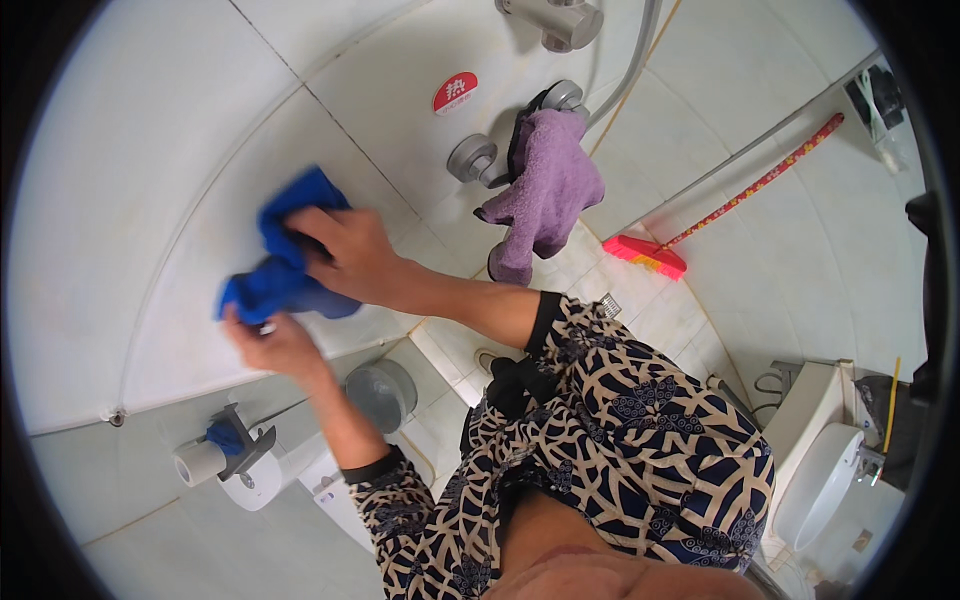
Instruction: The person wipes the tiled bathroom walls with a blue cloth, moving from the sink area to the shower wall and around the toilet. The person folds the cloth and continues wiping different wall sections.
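A blue cloth point(281, 289) is bunched between my two hands in front of the pale tiled wall point(247, 135). My right hand point(349, 251) grips its upper part, with the fingers curled into the folds. Lower down, my left hand point(274, 341) pinches the cloth's lower left corner between thumb and fingers. Both the cloth and the hands look somewhat blurred. Whether the cloth touches the wall, I cannot tell.
A purple towel point(551, 180) hangs over the shower's pipe fittings point(474, 159). Beyond stands a pink broom point(645, 255) with a patterned handle. Below are a grey bucket point(381, 394), a toilet roll point(199, 463) on a holder, and at right a washbasin point(817, 487).
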Demonstrator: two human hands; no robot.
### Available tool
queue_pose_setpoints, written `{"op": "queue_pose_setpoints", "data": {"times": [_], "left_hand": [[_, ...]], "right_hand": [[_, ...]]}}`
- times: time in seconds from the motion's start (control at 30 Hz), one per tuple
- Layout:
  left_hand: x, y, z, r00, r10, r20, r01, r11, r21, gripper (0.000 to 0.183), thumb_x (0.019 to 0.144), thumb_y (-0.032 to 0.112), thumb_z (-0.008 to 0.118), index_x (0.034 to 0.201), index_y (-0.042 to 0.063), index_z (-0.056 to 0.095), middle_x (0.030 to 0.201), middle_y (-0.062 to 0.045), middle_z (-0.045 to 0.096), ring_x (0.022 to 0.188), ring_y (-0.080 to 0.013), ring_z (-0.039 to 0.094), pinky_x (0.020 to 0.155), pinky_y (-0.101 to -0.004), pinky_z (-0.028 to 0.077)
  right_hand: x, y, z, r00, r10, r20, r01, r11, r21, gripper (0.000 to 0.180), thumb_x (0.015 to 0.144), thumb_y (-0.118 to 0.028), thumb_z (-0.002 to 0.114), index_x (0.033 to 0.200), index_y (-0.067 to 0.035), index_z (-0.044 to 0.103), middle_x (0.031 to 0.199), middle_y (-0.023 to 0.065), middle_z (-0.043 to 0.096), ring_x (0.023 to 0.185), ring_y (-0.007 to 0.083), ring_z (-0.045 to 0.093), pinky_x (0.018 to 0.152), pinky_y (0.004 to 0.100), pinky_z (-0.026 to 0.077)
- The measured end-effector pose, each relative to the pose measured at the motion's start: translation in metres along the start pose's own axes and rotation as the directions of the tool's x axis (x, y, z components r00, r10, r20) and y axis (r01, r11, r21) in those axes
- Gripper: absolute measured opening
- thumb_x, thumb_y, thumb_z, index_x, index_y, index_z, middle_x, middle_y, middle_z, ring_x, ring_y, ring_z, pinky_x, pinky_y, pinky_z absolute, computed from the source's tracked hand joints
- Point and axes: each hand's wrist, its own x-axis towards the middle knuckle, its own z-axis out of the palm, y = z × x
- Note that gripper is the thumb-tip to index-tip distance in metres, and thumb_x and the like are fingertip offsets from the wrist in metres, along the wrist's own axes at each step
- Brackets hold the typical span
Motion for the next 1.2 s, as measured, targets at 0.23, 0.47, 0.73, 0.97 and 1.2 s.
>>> {"op": "queue_pose_setpoints", "data": {"times": [0.23, 0.47, 0.73, 0.97, 1.2], "left_hand": [[0.095, 0.033, -0.016, 0.97, 0.033, -0.242, -0.119, 0.929, -0.351, 0.024, 0.082, 0.005, 0.062, 0.103, -0.006, 0.056, 0.097, -0.014, 0.063, 0.082, -0.0205, 0.058, 0.078, -0.0326, 0.048], [0.0, -0.003, 0.003, 0.998, 0.038, -0.059, -0.05, 0.972, -0.227, 0.036, 0.084, 0.016, 0.063, 0.113, -0.004, 0.055, 0.105, -0.016, 0.061, 0.091, -0.0252, 0.06, 0.082, -0.0351, 0.048], [0.004, -0.012, -0.006, 0.999, 0.051, -0.017, -0.049, 0.995, 0.082, 0.027, 0.079, 0.004, 0.061, 0.106, -0.003, 0.059, 0.099, -0.013, 0.064, 0.085, -0.0215, 0.061, 0.078, -0.0335, 0.049], [0.128, 0.031, -0.029, 0.938, 0.183, -0.293, -0.261, 0.931, -0.254, 0.019, 0.081, 0.003, 0.061, 0.098, -0.005, 0.059, 0.099, -0.014, 0.065, 0.087, -0.0236, 0.062, 0.08, -0.0344, 0.049], [0.029, -0.013, -0.012, 0.982, 0.173, -0.076, -0.169, 0.984, 0.056, 0.047, 0.071, 0.014, 0.068, 0.113, -0.003, 0.055, 0.102, -0.02, 0.062, 0.094, -0.0335, 0.061, 0.085, -0.0407, 0.047]], "right_hand": [[0.073, -0.053, 0.031, 0.981, -0.178, -0.08, 0.177, 0.984, -0.023, 0.016, 0.067, -0.005, 0.059, 0.079, -0.012, 0.052, 0.058, 0.0055, 0.053, 0.053, 0.0271, 0.056, 0.042, 0.0389, 0.039], [-0.012, -0.007, 0.028, 0.984, -0.095, 0.149, 0.1, 0.995, -0.028, 0.018, 0.067, -0.015, 0.064, 0.082, -0.014, 0.055, 0.06, 0.0052, 0.057, 0.053, 0.0261, 0.058, 0.047, 0.0389, 0.044], [-0.008, -0.002, 0.02, 0.979, -0.056, 0.193, 0.064, 0.998, -0.031, 0.022, 0.068, -0.014, 0.066, 0.088, -0.014, 0.056, 0.063, 0.0057, 0.056, 0.052, 0.0276, 0.056, 0.047, 0.0391, 0.043], [0.096, -0.064, 0.039, 0.967, -0.237, -0.091, 0.238, 0.971, -0.004, 0.023, 0.067, -0.008, 0.062, 0.089, -0.013, 0.056, 0.063, 0.0032, 0.057, 0.049, 0.0233, 0.057, 0.04, 0.0346, 0.042], [0.015, -0.019, 0.038, 0.956, -0.212, 0.202, 0.226, 0.973, -0.052, 0.035, 0.068, -0.015, 0.064, 0.102, -0.018, 0.058, 0.057, 0.0036, 0.056, 0.045, 0.0229, 0.057, 0.041, 0.0351, 0.044]]}}
